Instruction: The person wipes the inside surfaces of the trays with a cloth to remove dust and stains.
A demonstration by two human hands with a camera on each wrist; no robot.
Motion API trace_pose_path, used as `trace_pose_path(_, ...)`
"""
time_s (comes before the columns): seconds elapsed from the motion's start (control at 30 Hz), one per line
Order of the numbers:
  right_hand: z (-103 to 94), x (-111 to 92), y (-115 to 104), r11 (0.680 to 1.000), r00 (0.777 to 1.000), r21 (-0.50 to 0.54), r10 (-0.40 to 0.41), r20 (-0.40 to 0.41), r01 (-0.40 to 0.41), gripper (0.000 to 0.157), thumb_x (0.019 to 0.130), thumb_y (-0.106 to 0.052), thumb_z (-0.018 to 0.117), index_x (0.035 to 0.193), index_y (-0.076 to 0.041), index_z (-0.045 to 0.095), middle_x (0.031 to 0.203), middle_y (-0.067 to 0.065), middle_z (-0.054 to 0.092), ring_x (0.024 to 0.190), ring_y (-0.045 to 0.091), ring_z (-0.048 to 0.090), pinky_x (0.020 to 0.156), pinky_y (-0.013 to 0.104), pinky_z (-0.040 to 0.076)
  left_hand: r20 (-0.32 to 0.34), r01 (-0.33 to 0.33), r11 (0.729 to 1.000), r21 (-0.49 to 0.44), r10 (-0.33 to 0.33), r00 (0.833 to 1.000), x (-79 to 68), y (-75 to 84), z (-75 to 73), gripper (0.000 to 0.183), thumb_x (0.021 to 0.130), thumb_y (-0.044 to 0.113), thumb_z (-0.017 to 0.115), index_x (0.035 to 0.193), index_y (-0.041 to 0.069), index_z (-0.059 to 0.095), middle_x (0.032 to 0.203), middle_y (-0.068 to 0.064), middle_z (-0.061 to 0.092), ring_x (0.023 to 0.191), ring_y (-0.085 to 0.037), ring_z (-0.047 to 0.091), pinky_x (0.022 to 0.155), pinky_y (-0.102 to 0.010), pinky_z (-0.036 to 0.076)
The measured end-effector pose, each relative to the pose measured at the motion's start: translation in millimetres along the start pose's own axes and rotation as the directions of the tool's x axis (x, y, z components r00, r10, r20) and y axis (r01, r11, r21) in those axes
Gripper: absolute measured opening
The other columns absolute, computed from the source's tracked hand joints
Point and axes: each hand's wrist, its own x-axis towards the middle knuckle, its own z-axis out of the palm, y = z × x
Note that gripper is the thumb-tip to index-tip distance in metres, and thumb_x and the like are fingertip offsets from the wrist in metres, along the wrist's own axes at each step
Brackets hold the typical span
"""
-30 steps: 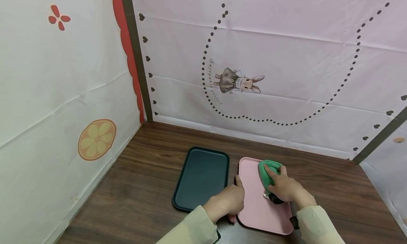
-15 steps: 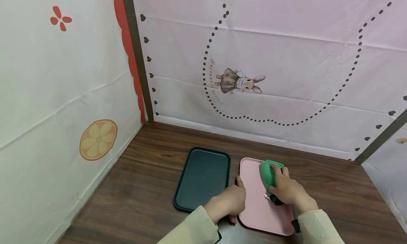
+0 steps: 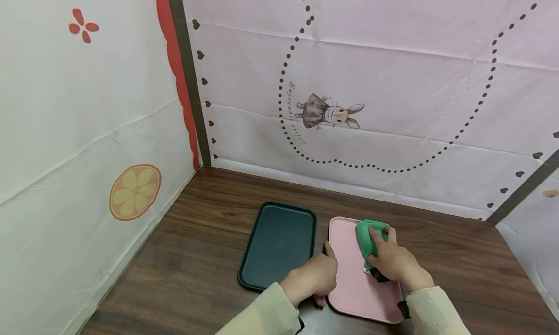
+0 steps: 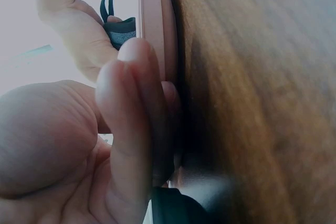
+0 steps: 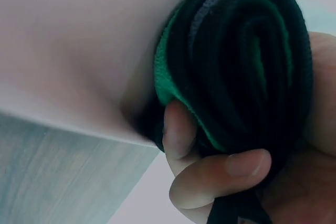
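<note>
In the head view my right hand (image 3: 395, 259) grips a rolled green cloth (image 3: 367, 240) from above, over the far right part of a pink tray (image 3: 349, 289). The right wrist view shows the layered dark end of the cloth (image 5: 247, 72), with green terry on its side and curled fingers (image 5: 220, 177) around it. A white tag and a dark loop hang at its near end. At the tray's left rim, my left hand (image 3: 315, 275) holds the edge; its bent fingers (image 4: 126, 114) meet the side of the pink tray (image 4: 152, 19) in the left wrist view.
A dark green tray (image 3: 279, 247) lies just left of the pink one on the wooden table (image 3: 183, 267). Printed fabric walls (image 3: 262, 63) rise behind and on both sides of the tabletop.
The right hand's fingers have shifted slightly on the cloth, which stays at the tray's far right part. The left hand and both trays keep their places.
</note>
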Motion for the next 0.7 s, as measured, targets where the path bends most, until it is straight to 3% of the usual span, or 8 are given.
trace_pose_path(0.33,-3.6,2.4,0.8,0.999,1.000,-0.029,-0.030,0.002,0.030,0.078,0.099,-0.022,0.062,0.165,-0.004,0.023,0.162,0.038,0.012,0.062,0.026,0.058,0.059,0.039,0.048,0.003,-0.014,1.000,0.018,0.014,1.000,1.9,-2.3,0.8,0.082,0.100,0.002,0.059,0.164,-0.006,0.008,0.041,-0.006,0.058,0.032,-0.016,0.059,0.035,-0.026,0.049)
trace_pose_path(0.57,-4.6,4.6,2.8,0.999,0.999,0.012,-0.043,0.018,0.043,0.078,0.099,-0.021,0.061,0.164,-0.003,0.023,0.161,0.039,0.012,0.062,0.026,0.057,0.060,0.037,0.048,0.000,-0.021,1.000,0.000,0.021,1.000,3.1,-3.4,1.6,0.081,0.100,0.000,0.059,0.163,-0.006,0.009,0.041,-0.006,0.058,0.032,-0.016,0.058,0.035,-0.026,0.050)
trace_pose_path(0.7,-4.4,5.5,3.7,0.998,0.998,0.026,-0.051,0.022,0.050,0.078,0.099,-0.021,0.061,0.165,-0.003,0.022,0.161,0.040,0.011,0.061,0.025,0.056,0.059,0.037,0.047,-0.008,-0.026,0.999,0.037,0.027,1.000,3.2,-3.4,1.6,0.082,0.099,0.001,0.061,0.163,-0.008,0.010,0.040,-0.004,0.058,0.032,-0.015,0.059,0.035,-0.024,0.049)
